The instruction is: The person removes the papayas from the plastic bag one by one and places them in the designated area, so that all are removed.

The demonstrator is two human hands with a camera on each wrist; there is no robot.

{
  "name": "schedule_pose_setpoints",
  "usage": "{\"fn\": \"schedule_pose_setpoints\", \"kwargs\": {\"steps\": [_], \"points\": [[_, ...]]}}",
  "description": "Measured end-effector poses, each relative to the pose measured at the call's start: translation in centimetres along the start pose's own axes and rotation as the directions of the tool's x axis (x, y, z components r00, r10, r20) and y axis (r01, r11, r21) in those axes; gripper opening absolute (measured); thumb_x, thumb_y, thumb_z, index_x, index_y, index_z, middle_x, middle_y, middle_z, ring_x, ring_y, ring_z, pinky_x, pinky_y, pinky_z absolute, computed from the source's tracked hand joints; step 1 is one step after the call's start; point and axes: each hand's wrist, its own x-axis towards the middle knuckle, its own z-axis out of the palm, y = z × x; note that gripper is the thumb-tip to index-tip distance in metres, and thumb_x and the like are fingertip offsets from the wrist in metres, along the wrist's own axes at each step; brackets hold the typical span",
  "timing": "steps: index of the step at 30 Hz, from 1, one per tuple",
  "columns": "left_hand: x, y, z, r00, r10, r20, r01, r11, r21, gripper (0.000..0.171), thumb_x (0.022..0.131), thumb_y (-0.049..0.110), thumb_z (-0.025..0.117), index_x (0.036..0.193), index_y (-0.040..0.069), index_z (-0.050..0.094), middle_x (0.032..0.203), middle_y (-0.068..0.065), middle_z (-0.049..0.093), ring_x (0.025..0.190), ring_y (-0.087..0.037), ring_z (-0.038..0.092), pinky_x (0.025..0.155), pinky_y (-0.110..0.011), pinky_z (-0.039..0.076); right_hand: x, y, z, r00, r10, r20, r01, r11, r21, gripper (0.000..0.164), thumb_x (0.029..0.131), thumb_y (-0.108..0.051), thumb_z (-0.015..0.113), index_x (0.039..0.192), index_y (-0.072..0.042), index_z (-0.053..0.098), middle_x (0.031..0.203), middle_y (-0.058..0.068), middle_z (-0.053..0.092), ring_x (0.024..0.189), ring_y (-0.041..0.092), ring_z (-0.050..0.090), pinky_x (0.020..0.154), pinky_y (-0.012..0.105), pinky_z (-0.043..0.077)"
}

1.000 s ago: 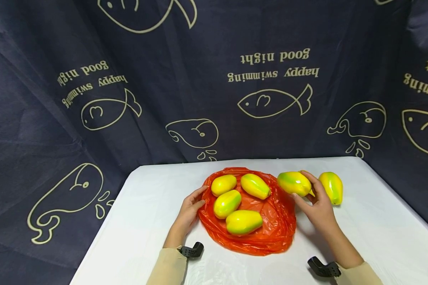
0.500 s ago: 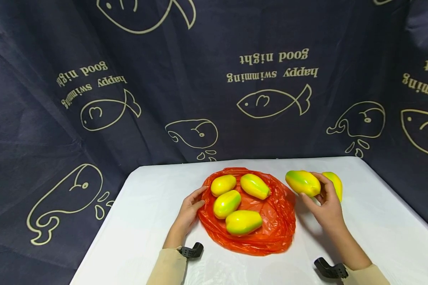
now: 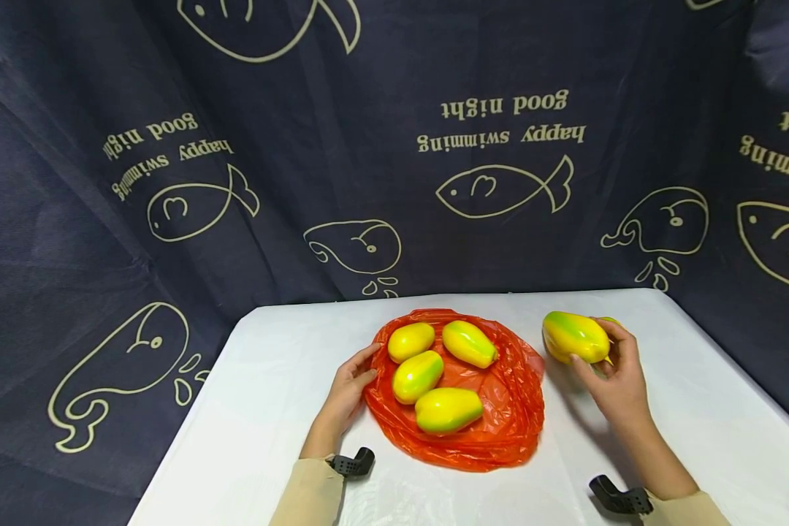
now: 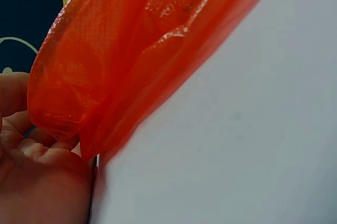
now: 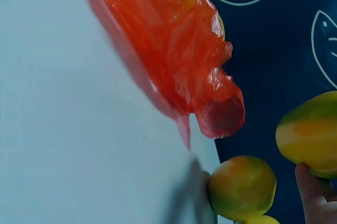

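Note:
A red plastic bag (image 3: 509, 431) lies spread wide on the table, with several yellow-green papayas (image 3: 448, 410) inside it. My left hand (image 3: 347, 391) holds the bag's left rim; in the left wrist view the red film (image 4: 89, 92) passes by the curled fingers (image 4: 13, 95). Right of the bag, my right hand (image 3: 621, 376) grips another papaya (image 3: 575, 336) between thumb and fingers, raised over the table. In the right wrist view this held papaya (image 5: 310, 134) sits at the right edge, above the thumb.
Behind my right hand, a papaya on the table is mostly hidden in the head view; the right wrist view shows one papaya (image 5: 242, 187) standing there. The white table (image 3: 250, 431) ends at a dark blue curtain (image 3: 394, 146) with fish drawings.
My right hand has moved right with its papaya, away from the bag, and now covers most of the papaya at the right. The left hand and the bag stay put.

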Motion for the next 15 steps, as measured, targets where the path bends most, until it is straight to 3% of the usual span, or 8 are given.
{"fn": "schedule_pose_setpoints", "kwargs": {"steps": [3,6,15], "points": [[0.0,0.0,0.0,1.000,-0.004,0.000,0.004,1.000,-0.004,0.053,0.097,-0.003,0.047,0.149,0.011,0.047,0.159,-0.010,0.040,0.146,-0.029,0.038,0.113,-0.030,0.043,-0.1,0.2,-0.5,1.000,-0.002,-0.013,0.001,0.997,-0.080,0.077,0.080,0.014,0.070,0.148,-0.009,0.044,0.134,-0.022,0.048,0.112,-0.002,0.050,0.085,0.000,0.043],[0.0,0.0,0.0,1.000,-0.008,-0.006,0.008,1.000,-0.002,0.053,0.097,-0.003,0.047,0.149,0.011,0.047,0.158,-0.010,0.041,0.145,-0.029,0.039,0.112,-0.029,0.044,-0.1,0.4,-0.8,1.000,0.006,-0.031,-0.010,0.992,-0.130,0.076,0.080,0.012,0.072,0.148,-0.012,0.046,0.135,-0.019,0.049,0.109,-0.004,0.051,0.084,-0.001,0.043],[0.1,-0.1,0.0,1.000,-0.004,-0.007,0.004,1.000,0.009,0.053,0.097,-0.002,0.048,0.149,0.012,0.048,0.158,-0.010,0.041,0.144,-0.028,0.040,0.110,-0.026,0.046,0.4,0.9,-1.9,0.996,0.046,-0.076,-0.050,0.997,-0.058,0.078,0.079,0.017,0.069,0.146,-0.015,0.046,0.135,-0.007,0.048,0.105,0.004,0.050,0.084,0.001,0.044]]}}
